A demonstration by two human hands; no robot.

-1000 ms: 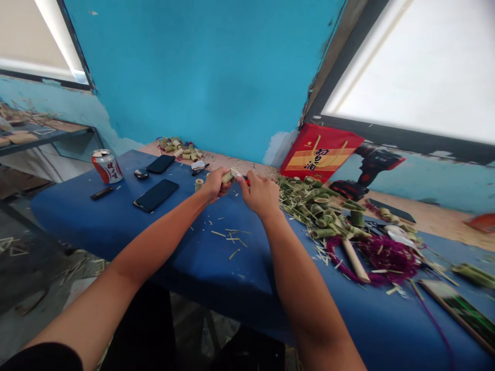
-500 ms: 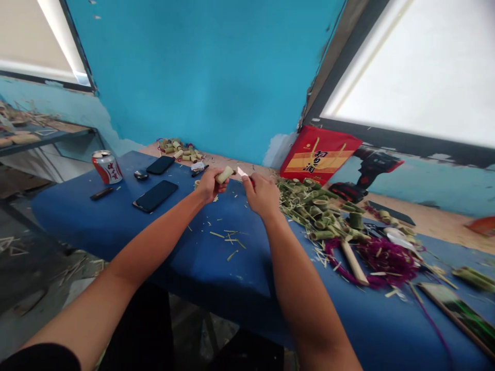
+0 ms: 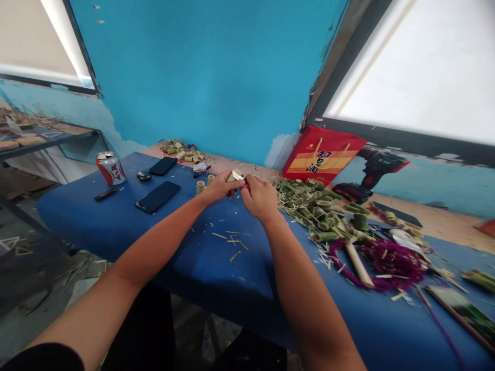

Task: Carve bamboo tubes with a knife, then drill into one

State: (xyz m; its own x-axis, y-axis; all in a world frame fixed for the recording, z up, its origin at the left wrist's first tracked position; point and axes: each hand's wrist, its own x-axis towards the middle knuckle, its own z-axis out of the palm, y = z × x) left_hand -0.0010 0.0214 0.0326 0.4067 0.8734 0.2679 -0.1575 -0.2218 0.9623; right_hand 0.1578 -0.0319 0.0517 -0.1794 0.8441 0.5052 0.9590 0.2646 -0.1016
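Observation:
My left hand (image 3: 218,188) is closed round a short pale bamboo piece (image 3: 233,176), held above the blue table (image 3: 116,226). My right hand (image 3: 258,198) is closed on a small knife (image 3: 240,179) with a red handle; its pale blade rests against the bamboo piece. The two hands touch over the table's middle. Thin bamboo shavings (image 3: 232,239) lie on the table just below them. A short bamboo ring (image 3: 200,187) stands upright beside my left hand.
A heap of green bamboo pieces (image 3: 317,208) lies to the right, with purple cord (image 3: 386,260) and a wooden stick (image 3: 358,263) beyond. Two dark phones (image 3: 158,196), a red can (image 3: 111,168), a red box (image 3: 323,154) and a cordless drill (image 3: 367,172) stand further off.
The hands parted slightly half a second ago, with the bamboo piece lifted clear of the blade. Now they are together again and the blade meets the piece.

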